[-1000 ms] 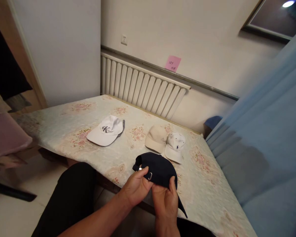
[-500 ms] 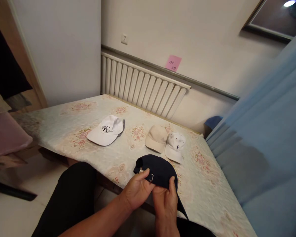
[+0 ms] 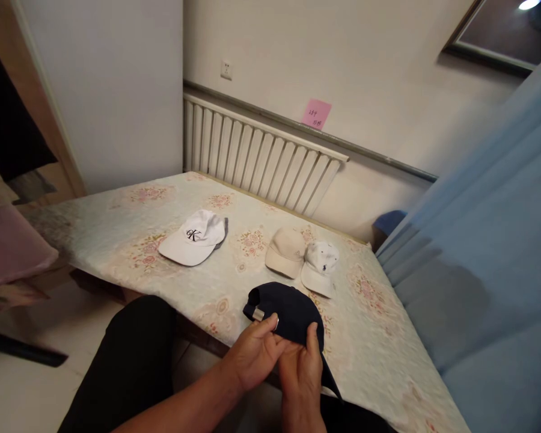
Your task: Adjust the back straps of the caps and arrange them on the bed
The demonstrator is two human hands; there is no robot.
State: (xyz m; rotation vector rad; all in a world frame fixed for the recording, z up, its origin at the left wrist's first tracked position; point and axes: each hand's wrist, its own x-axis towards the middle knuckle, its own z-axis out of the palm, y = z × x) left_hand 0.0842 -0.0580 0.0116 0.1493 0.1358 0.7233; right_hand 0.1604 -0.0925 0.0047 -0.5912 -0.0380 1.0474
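A dark navy baseball cap (image 3: 291, 310) is held on its side over the near edge of the table, its brim pointing down to the right. My left hand (image 3: 259, 352) is closed on the cap's edge, thumb on top beside a metal ring near the back strap with its silver buckle. My right hand (image 3: 301, 367) grips the same cap closer to the brim, thumb on the outside. The fingers of both hands are partly hidden under the cap. Beyond it lie a beige cap (image 3: 285, 252) and a white cap (image 3: 321, 267), side by side and touching.
Further left on the table, covered with a floral cloth (image 3: 252, 288), is a white cap with black lettering (image 3: 196, 237). A radiator (image 3: 256, 156) runs behind the table. A blue curtain (image 3: 491, 270) hangs along the right side, and a pink note (image 3: 316, 114) is on the wall.
My left thumb has moved slightly right along the cap's edge, from the strap over to the metal ring, so the silver buckle now shows. The other caps lie as before.
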